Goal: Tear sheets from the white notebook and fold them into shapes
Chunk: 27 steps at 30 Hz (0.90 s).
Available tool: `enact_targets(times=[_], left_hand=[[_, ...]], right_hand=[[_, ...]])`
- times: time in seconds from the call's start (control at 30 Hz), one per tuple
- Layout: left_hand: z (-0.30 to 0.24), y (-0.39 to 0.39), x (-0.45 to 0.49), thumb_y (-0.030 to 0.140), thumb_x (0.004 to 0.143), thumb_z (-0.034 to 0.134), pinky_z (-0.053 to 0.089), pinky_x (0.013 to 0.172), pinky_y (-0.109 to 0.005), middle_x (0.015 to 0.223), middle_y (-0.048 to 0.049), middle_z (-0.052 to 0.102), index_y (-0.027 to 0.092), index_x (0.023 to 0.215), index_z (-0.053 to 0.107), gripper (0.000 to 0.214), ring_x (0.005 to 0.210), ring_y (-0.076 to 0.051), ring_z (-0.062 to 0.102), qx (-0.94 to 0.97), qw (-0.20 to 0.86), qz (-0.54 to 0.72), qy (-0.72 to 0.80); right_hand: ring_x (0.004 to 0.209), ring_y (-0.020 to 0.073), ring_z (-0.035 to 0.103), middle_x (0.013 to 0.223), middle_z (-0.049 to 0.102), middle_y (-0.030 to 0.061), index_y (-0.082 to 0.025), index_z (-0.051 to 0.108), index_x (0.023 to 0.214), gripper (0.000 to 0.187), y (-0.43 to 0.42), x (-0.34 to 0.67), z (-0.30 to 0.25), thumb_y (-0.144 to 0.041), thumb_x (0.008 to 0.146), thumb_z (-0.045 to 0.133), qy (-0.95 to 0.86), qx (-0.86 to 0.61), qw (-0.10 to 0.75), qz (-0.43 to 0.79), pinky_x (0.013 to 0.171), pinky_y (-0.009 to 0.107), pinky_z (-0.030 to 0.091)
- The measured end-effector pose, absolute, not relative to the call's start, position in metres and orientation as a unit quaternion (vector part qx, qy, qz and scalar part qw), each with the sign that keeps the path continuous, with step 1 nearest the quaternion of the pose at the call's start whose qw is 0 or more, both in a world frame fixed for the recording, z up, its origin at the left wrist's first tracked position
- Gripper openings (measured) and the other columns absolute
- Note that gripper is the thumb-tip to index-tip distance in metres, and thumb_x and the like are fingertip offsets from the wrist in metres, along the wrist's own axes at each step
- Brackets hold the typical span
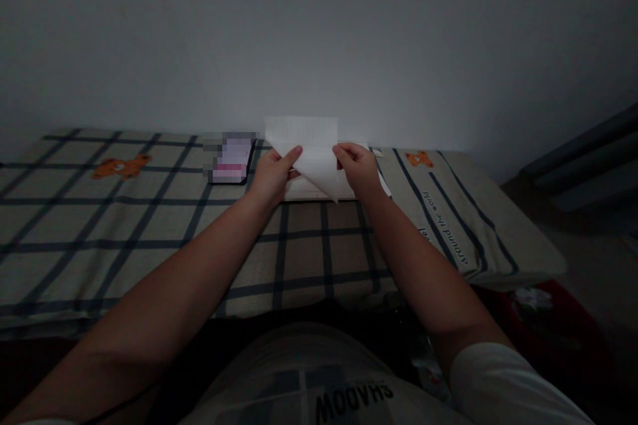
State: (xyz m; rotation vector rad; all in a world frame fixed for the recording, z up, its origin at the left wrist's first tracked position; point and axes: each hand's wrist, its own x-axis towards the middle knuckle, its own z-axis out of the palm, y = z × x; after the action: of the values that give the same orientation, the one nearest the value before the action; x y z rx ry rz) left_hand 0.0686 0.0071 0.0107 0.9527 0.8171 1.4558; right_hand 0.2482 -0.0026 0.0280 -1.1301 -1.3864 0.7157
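Between my hands is a sheet of white paper (pixel 312 136), folded so that a pointed corner hangs down toward me. My left hand (pixel 274 174) is closed on its left side, thumb on top of the paper. At the right edge, the thumb and index finger of my right hand (pixel 357 166) pinch it. Below the sheet, more white paper (pixel 319 191) lies on the cloth, partly hidden by my hands and the held sheet.
A checked cloth (pixel 149 226) with bear prints and lettering covers the table. A phone (pixel 232 158) with a blurred, lit screen lies left of my hands. The wall (pixel 299 33) rises behind the table. A red container (pixel 573 325) stands at lower right.
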Motion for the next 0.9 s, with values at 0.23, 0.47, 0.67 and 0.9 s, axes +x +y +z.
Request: enact_targets(times=[0.23,0.47,0.67,0.9], left_hand=[[0.012,0.005,0.071,0.037,0.069,0.087,0.061,0.087,-0.040,0.107,-0.0101,0.078,0.017,0.097,0.069,0.039,0.098,-0.025,0.074,0.410,0.567,0.620,0.356],[0.008,0.006,0.071,0.040,0.067,0.088,0.061,0.086,-0.037,0.111,-0.0100,0.077,0.017,0.099,0.069,0.044,0.100,-0.025,0.073,0.412,0.567,0.621,0.350],[0.009,0.007,0.071,0.042,0.068,0.088,0.061,0.089,-0.038,0.106,-0.0103,0.078,0.017,0.096,0.068,0.042,0.103,-0.026,0.073,0.399,0.566,0.629,0.353],[0.007,0.008,0.071,0.039,0.071,0.086,0.060,0.094,-0.042,0.111,-0.0103,0.077,0.018,0.099,0.068,0.040,0.107,-0.028,0.072,0.398,0.567,0.632,0.347]], right_hand=[[0.066,0.0139,0.052,0.064,0.053,-0.0017,-0.021,0.063,0.073,0.024,0.000,0.249,0.026,-0.042,0.084,0.059,-0.586,-0.478,0.582,0.298,0.066,0.030,0.044],[0.064,0.0131,0.050,0.063,0.051,-0.0022,-0.022,0.058,0.067,0.031,0.007,0.253,0.017,-0.045,0.088,0.057,-0.584,-0.469,0.588,0.304,0.066,0.029,0.044],[0.065,0.0140,0.054,0.068,0.060,-0.0005,-0.021,0.066,0.077,0.031,0.000,0.248,0.023,-0.052,0.077,0.068,-0.577,-0.470,0.567,0.352,0.064,0.029,0.046],[0.063,0.0145,0.054,0.063,0.059,-0.0006,-0.020,0.068,0.076,0.033,-0.003,0.248,0.026,-0.053,0.077,0.067,-0.586,-0.488,0.555,0.333,0.062,0.030,0.044]])
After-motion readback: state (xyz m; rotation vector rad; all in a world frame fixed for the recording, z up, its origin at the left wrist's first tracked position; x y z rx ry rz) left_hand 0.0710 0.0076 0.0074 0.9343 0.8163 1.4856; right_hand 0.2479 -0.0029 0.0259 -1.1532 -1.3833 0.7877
